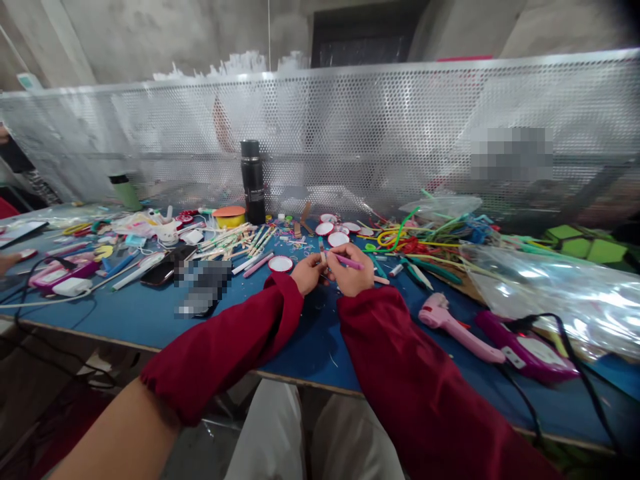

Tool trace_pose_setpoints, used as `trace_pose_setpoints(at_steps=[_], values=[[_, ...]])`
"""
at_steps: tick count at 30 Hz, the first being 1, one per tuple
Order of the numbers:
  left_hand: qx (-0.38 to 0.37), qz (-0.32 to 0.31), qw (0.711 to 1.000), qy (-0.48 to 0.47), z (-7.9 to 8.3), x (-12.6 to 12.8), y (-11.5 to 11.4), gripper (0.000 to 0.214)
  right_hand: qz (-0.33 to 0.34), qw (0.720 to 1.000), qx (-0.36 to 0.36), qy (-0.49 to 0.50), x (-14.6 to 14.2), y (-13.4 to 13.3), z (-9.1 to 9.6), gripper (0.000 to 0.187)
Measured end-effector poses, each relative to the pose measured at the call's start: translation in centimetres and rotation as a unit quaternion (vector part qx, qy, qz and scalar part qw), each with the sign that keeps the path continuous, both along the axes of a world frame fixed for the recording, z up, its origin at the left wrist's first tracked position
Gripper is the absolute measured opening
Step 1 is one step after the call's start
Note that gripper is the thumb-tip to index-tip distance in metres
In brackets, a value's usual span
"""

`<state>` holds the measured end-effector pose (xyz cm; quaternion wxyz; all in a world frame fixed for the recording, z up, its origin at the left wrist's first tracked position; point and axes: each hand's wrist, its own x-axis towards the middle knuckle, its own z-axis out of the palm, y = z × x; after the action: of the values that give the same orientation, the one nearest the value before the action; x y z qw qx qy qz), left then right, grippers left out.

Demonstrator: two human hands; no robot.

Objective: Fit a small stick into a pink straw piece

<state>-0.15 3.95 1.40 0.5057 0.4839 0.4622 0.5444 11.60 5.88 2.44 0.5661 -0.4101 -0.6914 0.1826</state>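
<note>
My left hand (307,273) and my right hand (353,270) meet over the blue table (150,313), both in dark red sleeves. A thin pink stick (347,261) lies across my right hand, whose fingers are curled around it. My left hand pinches near the stick's left end, fingers closed; what it pinches is too small to make out. A small white disc with a red rim (280,264) lies just left of my left hand.
Craft sticks, coloured tubes (425,237) and several white discs litter the table. A black flask (253,181) stands at the back before a perforated metal screen. Pink glue guns (457,327) with black cords and a clear plastic bag (550,293) lie at right. A phone (165,270) lies at left.
</note>
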Motion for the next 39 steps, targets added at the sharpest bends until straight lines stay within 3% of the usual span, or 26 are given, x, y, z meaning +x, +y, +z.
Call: trace_pose_setpoints(at_steps=[21,39], values=[[0.000,-0.005,1.000,0.010,-0.13,-0.11,0.17,0.014,-0.016,1.000,0.006,0.024,-0.10,-0.26,0.40,0.015],[0.005,-0.009,1.000,-0.001,0.13,0.31,0.01,0.019,0.009,1.000,-0.016,-0.005,-0.15,0.18,-0.23,0.019]])
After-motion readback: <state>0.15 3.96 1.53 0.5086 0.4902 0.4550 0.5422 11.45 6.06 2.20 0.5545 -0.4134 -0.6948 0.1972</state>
